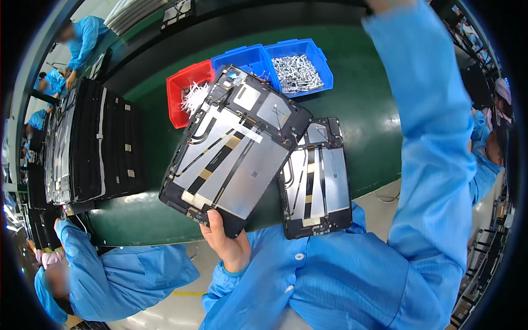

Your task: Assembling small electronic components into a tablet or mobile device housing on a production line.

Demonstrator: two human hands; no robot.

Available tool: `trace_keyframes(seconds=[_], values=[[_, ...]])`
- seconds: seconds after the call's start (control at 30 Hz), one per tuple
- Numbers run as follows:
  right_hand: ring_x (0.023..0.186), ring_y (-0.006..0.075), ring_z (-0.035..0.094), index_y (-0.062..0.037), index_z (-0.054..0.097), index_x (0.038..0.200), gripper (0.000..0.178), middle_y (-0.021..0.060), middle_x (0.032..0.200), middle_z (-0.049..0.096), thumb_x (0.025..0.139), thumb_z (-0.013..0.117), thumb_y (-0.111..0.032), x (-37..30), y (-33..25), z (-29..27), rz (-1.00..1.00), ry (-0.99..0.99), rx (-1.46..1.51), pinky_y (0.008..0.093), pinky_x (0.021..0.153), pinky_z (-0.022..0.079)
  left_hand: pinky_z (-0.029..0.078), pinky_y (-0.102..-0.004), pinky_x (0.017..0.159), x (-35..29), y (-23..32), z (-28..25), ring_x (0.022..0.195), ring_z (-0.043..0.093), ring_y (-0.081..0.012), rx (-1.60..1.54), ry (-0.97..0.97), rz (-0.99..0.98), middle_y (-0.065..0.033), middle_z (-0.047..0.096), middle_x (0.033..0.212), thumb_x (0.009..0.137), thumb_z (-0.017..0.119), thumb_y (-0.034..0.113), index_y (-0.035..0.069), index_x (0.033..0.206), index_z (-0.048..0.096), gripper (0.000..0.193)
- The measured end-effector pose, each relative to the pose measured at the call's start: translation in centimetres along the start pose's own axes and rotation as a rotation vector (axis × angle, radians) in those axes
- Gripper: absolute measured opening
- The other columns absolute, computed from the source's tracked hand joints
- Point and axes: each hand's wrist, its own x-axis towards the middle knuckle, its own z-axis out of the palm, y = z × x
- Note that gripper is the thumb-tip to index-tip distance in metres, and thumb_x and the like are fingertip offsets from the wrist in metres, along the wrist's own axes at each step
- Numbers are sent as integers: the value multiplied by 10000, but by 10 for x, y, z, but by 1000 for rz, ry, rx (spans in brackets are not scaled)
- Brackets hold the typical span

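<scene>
Two flat, black-framed devices with silvery panels, seen from above; clock positions are taken from the middle of the view. The left hand, at 7 o'clock, grips the larger-looking held device by its lower end, thumb on the face, other fingers mostly hidden behind. This device occupies the centre, tilted, its long axis running from 7 to 1 o'clock. Partly overlapped by it in view, a second device lies between 3 and 4 o'clock at the near edge of the green surface; whether the two touch cannot be told. The right hand, at 1 o'clock, is blurred and cut by the upper rim, so its grip cannot be determined. Containers: red bin with white strips, between 10 and 11; blue bin, near 12; second blue bin with small metal parts, near 1. At 9 o'clock: a stack of dark panels.
</scene>
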Motion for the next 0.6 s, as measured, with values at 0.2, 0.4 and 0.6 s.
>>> trace_keyframes(seconds=[0.2,0.4,0.6], values=[[441,71,491,-48,575,557,635,39,566,598,1043,529,-454,-182,10,-31,709,-228,301,232,439,331,513,-384,983,0,-10,25,1142,629,-223,-23,-9,-11,-117,622,1291,1004,650,255,37,1394,483,477],[630,108,653,52,642,1221,389,111,937,719,1090,454,-262,-270,-17,-25,1137,-863,833,239,522,499,497,-393,998,2,-22,49,1177,618,-217,26,-99,-57,-86,634,1302,1029,601,281,76,1399,499,435],[850,122,640,-46,337,1497,569,96,1270,581,1034,614,-227,-324,-46,12,1184,-293,1310,235,546,484,507,-399,995,-3,-38,73,1165,626,-237,42,-117,-89,-95,637,1281,1031,598,293,68,1401,486,447]])
